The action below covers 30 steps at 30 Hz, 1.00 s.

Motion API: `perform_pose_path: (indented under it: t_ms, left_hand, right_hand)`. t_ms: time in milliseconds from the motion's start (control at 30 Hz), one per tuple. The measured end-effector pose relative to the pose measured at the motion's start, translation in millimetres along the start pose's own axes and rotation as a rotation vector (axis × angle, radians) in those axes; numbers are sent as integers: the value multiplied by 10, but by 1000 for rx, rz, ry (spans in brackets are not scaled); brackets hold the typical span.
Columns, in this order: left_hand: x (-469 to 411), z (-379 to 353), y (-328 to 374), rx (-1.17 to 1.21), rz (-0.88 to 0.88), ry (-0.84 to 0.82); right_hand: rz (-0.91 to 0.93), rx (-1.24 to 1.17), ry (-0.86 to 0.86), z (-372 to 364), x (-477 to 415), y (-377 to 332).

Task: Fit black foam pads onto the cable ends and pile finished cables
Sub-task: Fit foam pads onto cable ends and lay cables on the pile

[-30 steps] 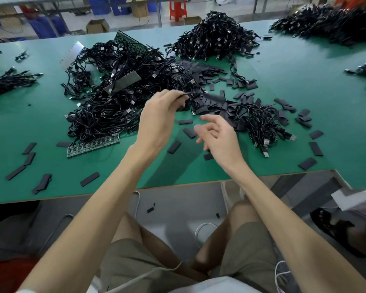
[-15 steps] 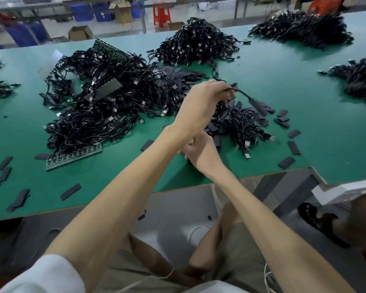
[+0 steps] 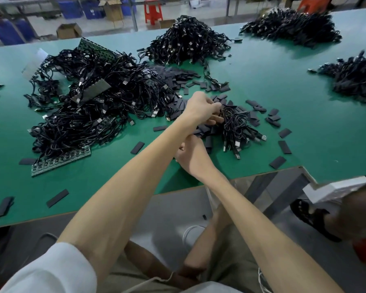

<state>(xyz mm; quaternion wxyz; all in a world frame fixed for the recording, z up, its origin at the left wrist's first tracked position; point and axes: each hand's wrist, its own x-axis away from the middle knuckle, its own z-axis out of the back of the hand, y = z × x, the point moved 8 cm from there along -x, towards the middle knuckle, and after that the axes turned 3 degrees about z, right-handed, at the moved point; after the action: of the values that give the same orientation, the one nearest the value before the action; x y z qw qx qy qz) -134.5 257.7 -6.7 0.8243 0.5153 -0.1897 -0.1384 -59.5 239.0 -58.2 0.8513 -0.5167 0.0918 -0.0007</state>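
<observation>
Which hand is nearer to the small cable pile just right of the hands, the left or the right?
Left. The left hand is at the pile's upper-left edge, touching it. The right hand lies lower-left of it, apart, partly under the left forearm.

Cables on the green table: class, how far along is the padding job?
Done: a small pile lies among loose pads. In hand: the left hand grips a cable at that pile; the right hand has its fingers hidden. Left: the big tangle and many pads, so most looks undone.
</observation>
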Motion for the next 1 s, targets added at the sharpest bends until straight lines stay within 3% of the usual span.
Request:
perform_pose_path:
  t_ms: [167,333,433,533,633,700,1000]
  left_hand:
    - [212,366,-29,-71,-156,120]
    - [667,1051,-300,-303,-281,397]
    - [1010,1503,-636,-536,-250,582]
    - [1287,1905,-1060,-811,-65,727]
    - [1443,2138,-1493,-887,268,708]
    - [1480,2118,-1639,-858,344,653]
    - [1570,2015,-1420,-806,120,625]
  right_hand:
    - [67,-134,4,3,25,-71]
    - [101,-176,33,11,20,-64]
    - [93,-205,14,-5,22,-49]
    - [93,-227,5,1,22,-64]
    - [91,-215,-8,-10,19,-67]
    - [94,-211,-9,-4,21,-62]
    - [87,-215,-9,2,4,-33]
